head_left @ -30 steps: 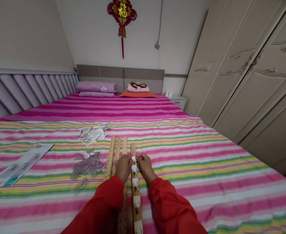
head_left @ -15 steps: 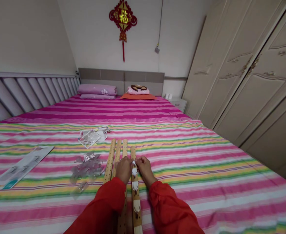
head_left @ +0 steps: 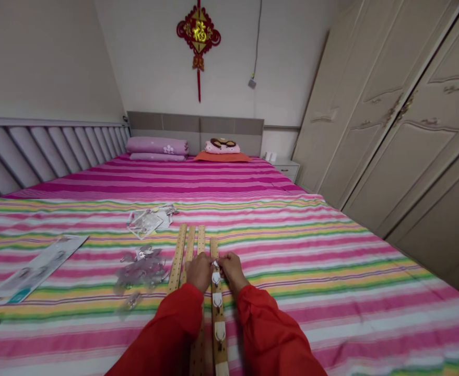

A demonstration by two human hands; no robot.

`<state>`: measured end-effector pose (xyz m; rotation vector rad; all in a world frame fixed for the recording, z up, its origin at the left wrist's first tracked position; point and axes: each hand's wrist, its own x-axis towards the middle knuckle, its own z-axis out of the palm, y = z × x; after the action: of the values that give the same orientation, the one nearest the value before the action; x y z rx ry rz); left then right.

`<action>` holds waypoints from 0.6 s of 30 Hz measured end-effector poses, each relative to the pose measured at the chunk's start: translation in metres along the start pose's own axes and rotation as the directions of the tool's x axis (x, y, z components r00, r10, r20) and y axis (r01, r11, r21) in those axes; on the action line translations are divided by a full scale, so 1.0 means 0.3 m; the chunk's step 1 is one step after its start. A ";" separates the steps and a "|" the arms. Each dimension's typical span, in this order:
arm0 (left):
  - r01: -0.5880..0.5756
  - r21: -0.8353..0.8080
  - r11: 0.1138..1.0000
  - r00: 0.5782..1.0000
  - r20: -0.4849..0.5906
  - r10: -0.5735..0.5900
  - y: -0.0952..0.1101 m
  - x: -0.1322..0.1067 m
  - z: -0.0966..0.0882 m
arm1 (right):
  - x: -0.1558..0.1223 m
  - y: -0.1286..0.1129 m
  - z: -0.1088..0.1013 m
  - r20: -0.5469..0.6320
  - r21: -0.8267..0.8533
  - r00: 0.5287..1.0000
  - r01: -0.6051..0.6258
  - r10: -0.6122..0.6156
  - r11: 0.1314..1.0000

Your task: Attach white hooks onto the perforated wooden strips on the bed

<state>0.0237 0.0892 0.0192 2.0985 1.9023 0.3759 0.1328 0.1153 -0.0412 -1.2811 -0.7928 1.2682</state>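
Note:
My left hand (head_left: 199,272) and my right hand (head_left: 232,269) meet over the far part of a perforated wooden strip (head_left: 214,245). Between their fingertips is a small white adhesive hook (head_left: 215,265), partly covered by the fingers; both hands pinch it. Nearer to me along the same strip sit several white hooks with metal ends, among them one hook (head_left: 217,300) and another hook (head_left: 220,331). Left of it lie more perforated strips, such as the leftmost strip (head_left: 177,256), partly hidden under my left hand and red sleeve.
On the striped bedspread (head_left: 331,292), a pile of clear-packed hooks (head_left: 143,269) lies left of the strips. Beyond it are opened wrappers (head_left: 151,220). A long flat package (head_left: 33,271) rests further left. A wardrobe (head_left: 401,130) stands on the right.
My hands stay at the same place on the strip. The small white hook between the fingertips has turned slightly. The view has shifted a little.

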 end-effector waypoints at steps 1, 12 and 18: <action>0.005 -0.005 1.000 1.000 0.007 -0.005 0.000 -0.001 -0.002 | -0.004 -0.004 -0.002 0.008 -0.002 1.000 0.003 -0.003 1.000; -0.035 -0.138 0.990 0.998 -0.060 0.027 0.027 -0.114 -0.044 | -0.103 -0.027 -0.037 0.102 -0.033 0.988 0.121 -0.117 0.992; 0.024 -0.124 0.992 0.994 -0.099 -0.036 0.042 -0.167 0.032 | -0.137 0.002 -0.052 0.127 -0.101 0.979 0.173 -0.160 0.980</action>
<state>0.0339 0.0377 0.0150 2.0040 1.9114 0.5873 0.1395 0.0722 -0.0360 -1.2083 -1.0476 1.1857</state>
